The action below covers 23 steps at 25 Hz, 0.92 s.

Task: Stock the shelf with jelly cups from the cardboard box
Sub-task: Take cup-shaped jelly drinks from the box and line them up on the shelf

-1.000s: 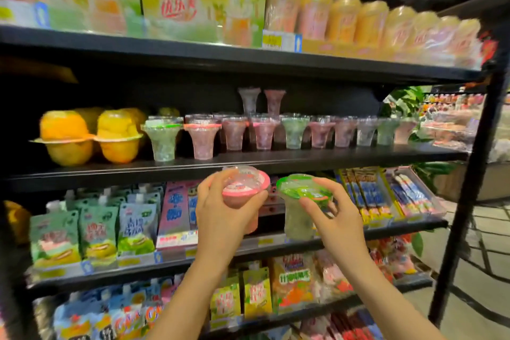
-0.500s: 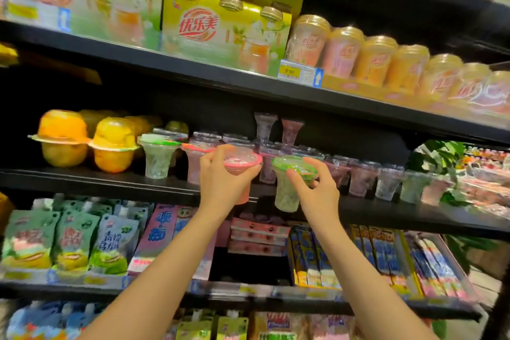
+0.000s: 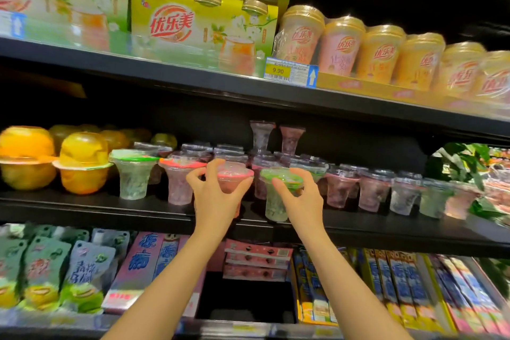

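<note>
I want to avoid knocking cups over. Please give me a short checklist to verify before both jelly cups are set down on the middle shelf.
1. Left hand grips the pink-lidded cup near its rim: ok.
2. Right hand grips the green-lidded cup near its rim: ok.
3. Both cups upright, lids on: ok.
4. Cups over the front of the middle shelf: ok.
5. Free spot under each cup: cannot tell, the hands hide the bases.
6. Room beside the standing pink cup to the left: tight, not ok without care.
</note>
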Each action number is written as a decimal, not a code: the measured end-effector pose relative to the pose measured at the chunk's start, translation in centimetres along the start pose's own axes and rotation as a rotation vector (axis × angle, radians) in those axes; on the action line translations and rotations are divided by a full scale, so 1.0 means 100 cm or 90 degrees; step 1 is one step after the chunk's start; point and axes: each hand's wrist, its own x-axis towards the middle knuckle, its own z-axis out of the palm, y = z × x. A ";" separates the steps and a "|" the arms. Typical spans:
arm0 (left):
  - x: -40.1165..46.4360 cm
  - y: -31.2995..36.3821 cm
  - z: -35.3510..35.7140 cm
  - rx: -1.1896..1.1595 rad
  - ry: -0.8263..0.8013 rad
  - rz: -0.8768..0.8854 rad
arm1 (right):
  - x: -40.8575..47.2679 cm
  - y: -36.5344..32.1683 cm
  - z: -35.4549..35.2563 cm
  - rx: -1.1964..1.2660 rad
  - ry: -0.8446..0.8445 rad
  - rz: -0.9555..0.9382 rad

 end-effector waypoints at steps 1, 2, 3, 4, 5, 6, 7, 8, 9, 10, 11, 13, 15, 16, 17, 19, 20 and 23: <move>-0.001 -0.001 0.002 -0.003 0.010 0.004 | 0.002 0.001 0.001 -0.006 -0.005 0.000; -0.001 -0.002 0.004 -0.005 0.014 0.005 | 0.004 0.002 0.002 -0.011 -0.009 0.001; 0.001 -0.002 0.006 -0.003 0.016 0.003 | 0.005 0.002 0.004 -0.012 -0.012 0.002; 0.003 -0.002 0.008 0.003 0.017 0.000 | 0.006 0.003 0.006 -0.012 -0.015 0.003; 0.005 -0.001 0.010 0.015 0.020 -0.002 | 0.007 0.003 0.008 -0.013 -0.018 0.004; 0.006 -0.001 0.012 0.035 0.026 -0.002 | 0.008 0.002 0.009 -0.011 -0.021 0.003; 0.007 -0.002 0.013 0.062 0.033 -0.003 | 0.009 0.001 0.011 -0.008 -0.023 0.002; 0.007 -0.001 0.014 0.091 0.040 -0.008 | 0.010 0.001 0.013 -0.004 -0.025 0.003; 0.006 -0.001 0.015 0.115 0.047 -0.016 | 0.011 0.000 0.014 -0.001 -0.025 0.004; 0.006 -0.001 0.017 0.132 0.055 -0.021 | 0.011 -0.001 0.015 0.001 -0.025 0.005; 0.005 0.000 0.018 0.145 0.063 -0.024 | 0.010 -0.002 0.017 0.001 -0.022 0.004; 0.005 0.001 0.021 0.161 0.077 -0.026 | 0.008 -0.003 0.018 -0.004 -0.020 0.005; 0.005 0.002 0.023 0.172 0.083 -0.028 | 0.007 -0.003 0.019 -0.005 -0.022 0.010; 0.005 0.001 0.023 0.178 0.083 -0.029 | 0.006 -0.003 0.019 -0.006 -0.023 0.011; 0.005 0.001 0.024 0.186 0.084 -0.029 | 0.006 -0.003 0.019 -0.007 -0.023 0.013; 0.004 0.001 0.023 0.202 0.086 -0.031 | 0.005 -0.005 0.021 -0.011 -0.025 0.018; 0.004 0.002 0.023 0.206 0.085 -0.033 | 0.005 -0.005 0.021 -0.013 -0.027 0.020; 0.002 0.004 0.021 0.210 0.063 -0.043 | 0.005 -0.007 0.020 -0.026 -0.044 0.021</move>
